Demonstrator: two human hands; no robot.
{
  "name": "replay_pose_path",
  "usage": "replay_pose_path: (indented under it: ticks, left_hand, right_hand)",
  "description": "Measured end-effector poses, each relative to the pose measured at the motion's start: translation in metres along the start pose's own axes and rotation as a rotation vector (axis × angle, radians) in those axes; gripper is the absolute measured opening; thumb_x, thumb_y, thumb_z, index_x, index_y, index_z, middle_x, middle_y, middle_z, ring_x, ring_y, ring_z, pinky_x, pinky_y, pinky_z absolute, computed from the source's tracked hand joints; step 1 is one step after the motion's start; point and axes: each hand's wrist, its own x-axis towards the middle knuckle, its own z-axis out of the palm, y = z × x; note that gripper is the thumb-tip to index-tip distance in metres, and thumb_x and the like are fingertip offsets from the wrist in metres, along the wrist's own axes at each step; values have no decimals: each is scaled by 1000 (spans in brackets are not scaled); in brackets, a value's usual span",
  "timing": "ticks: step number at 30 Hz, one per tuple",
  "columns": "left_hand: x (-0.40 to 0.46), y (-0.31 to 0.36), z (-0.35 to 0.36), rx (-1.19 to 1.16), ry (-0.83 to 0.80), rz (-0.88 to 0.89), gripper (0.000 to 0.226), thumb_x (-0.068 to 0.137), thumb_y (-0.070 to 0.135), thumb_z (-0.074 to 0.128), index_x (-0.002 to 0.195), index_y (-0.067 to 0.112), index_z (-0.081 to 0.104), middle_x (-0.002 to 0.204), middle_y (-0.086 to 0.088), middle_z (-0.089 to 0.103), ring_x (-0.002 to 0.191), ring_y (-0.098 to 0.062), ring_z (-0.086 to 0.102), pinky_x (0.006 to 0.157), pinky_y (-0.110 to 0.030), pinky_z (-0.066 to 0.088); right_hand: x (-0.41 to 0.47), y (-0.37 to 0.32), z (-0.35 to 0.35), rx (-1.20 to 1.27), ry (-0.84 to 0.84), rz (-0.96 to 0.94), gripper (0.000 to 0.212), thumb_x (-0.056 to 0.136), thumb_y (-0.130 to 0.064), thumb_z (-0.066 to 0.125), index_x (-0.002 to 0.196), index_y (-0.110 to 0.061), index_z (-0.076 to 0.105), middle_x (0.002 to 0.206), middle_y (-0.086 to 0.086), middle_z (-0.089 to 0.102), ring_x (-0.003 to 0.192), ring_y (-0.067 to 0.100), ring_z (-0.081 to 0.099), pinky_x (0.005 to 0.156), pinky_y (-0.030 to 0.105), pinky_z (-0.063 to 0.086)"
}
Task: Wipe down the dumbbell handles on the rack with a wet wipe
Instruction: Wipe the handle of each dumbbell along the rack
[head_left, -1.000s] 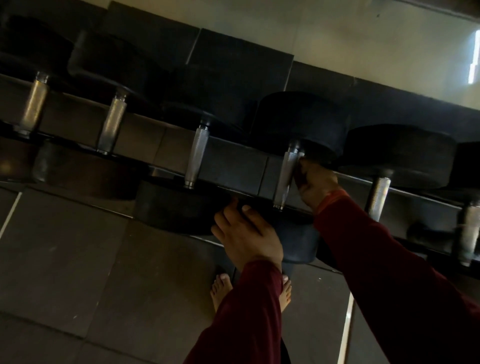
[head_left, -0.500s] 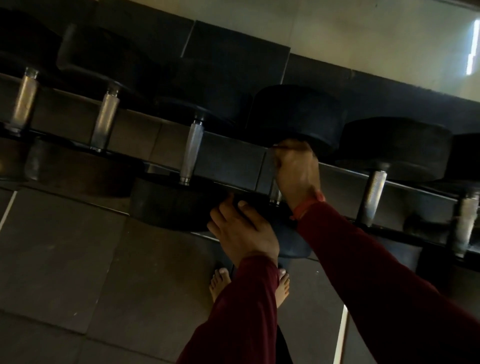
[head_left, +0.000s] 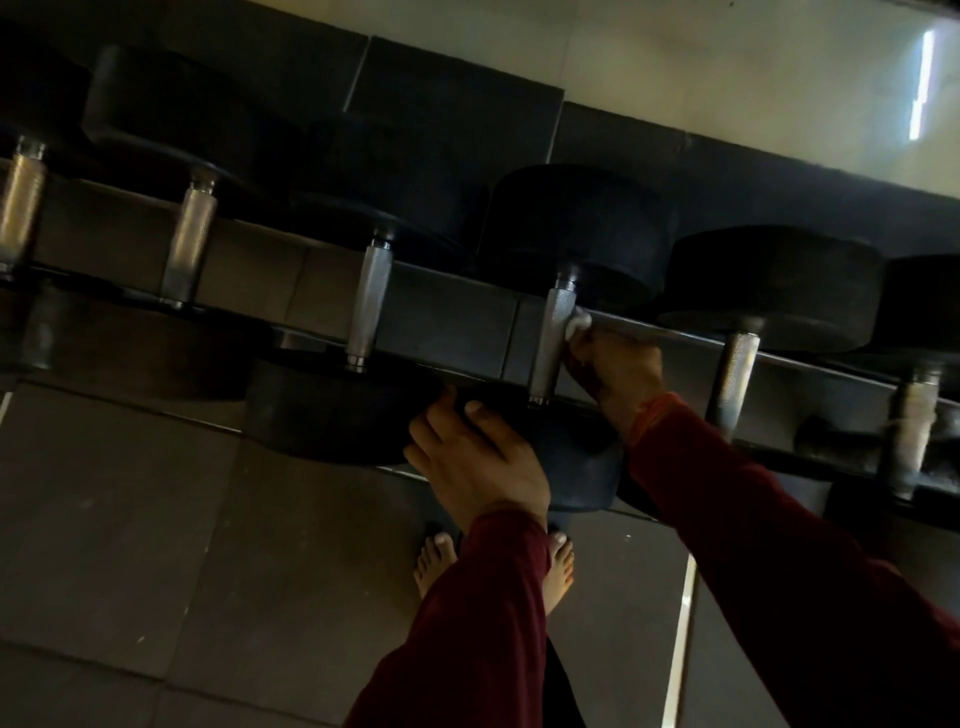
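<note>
Dumbbell handle (head_left: 551, 343) sat on the rack (head_left: 447, 332) near frame centre, toward 2 o'clock. Right hand (head_left: 615, 366) pinched a white wet wipe (head_left: 577, 325) against the handle's right side. Left hand (head_left: 480, 457) lay at 6 o'clock of the handle, fingers resting on the black weight (head_left: 337, 410)

Your right hand works a wipe against a dumbbell handle at the centre of the frame.

Your right hand (head_left: 615, 366) pinches a white wet wipe (head_left: 577, 325) against the right side of the knurled handle (head_left: 551, 340) at centre right. Your left hand (head_left: 475, 460) rests, fingers spread, on that dumbbell's near black head (head_left: 576, 467) just below. More dumbbells line the rack (head_left: 675, 332) across the frame; your bare feet (head_left: 434, 564) show at lower centre.
</note>
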Motion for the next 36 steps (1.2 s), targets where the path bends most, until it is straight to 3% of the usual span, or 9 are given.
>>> replay_pose_path:
  ticks: [6, 12, 16, 18, 20, 24, 26, 32, 36]
  left_hand:
    - [0, 1, 0, -1, 1, -2, 40, 94, 28, 41, 119, 5, 62, 114, -16, 58, 99, -34, 49, 89, -38, 33]
    - [1, -1, 1, 9, 0, 3, 39, 94, 28, 41, 119, 7, 62, 113, -15, 58, 99, -32, 49, 89, -35, 30]
    - [0, 0, 1, 8, -7, 1, 39, 94, 28, 41, 120, 7, 62, 114, -15, 58, 99, -32, 49, 91, -38, 33]
    - [0, 0, 1, 6, -5, 1, 40, 94, 28, 41, 120, 6, 62, 114, -15, 58, 99, -33, 49, 91, -40, 35]
    - [0, -1, 1, 4, -3, -3, 39, 94, 27, 41, 119, 6, 62, 113, -16, 58, 99, -33, 49, 91, -41, 35]
    - [1, 1, 0, 5, -15, -17, 39, 93, 27, 42, 119, 6, 62, 113, -15, 58, 98, -33, 49, 90, -41, 35]
    - [1, 2, 0, 6, -14, -17, 39, 93, 26, 42, 120, 7, 62, 114, -15, 58, 98, -32, 49, 89, -39, 35]
    - [0, 0, 1, -4, 2, 11, 37, 93, 25, 44, 117, 6, 63, 110, -16, 58, 95, -33, 49, 88, -37, 33]
    - [1, 0, 1, -4, 5, 16, 37, 92, 25, 43, 116, 5, 64, 110, -17, 58, 94, -34, 49, 89, -39, 33]
  right_hand:
    - [-15, -5, -12, -651, -92, -7, 20, 86, -10, 68, 74, -23, 61, 69, -8, 60, 62, 5, 55, 54, 13, 45]
    - [8, -21, -3, -221, -37, 2, 19, 85, -2, 65, 79, -19, 61, 50, -16, 64, 71, 14, 68, 85, 36, 60]
    - [-7, -13, 2, -712, 76, -205, 25, 81, -46, 61, 69, -29, 75, 79, 0, 74, 95, 30, 70, 92, 41, 55]
    - [-16, -4, -2, -872, -39, -148, 23, 85, -36, 67, 96, -19, 78, 112, 11, 71, 113, 30, 63, 100, 41, 50]
    - [-17, 1, -7, -967, -88, -133, 27, 87, -31, 69, 106, -13, 75, 120, 11, 68, 118, 30, 59, 101, 38, 48]
    - [-14, -7, 5, -872, 228, -618, 31, 85, -36, 71, 66, -11, 72, 59, 1, 63, 68, 19, 67, 65, 26, 50]
    - [-14, -8, 11, -915, 288, -933, 24, 86, -27, 71, 67, -12, 75, 57, 5, 64, 54, 23, 63, 51, 23, 40]
    - [-2, 8, -32, -1320, -206, -1504, 23, 88, -9, 60, 104, -5, 77, 106, 12, 75, 95, 34, 71, 80, 40, 60]
    - [5, -13, -24, -1349, -442, -1694, 34, 90, -12, 46, 101, -2, 77, 107, 10, 74, 99, 32, 68, 89, 35, 55]
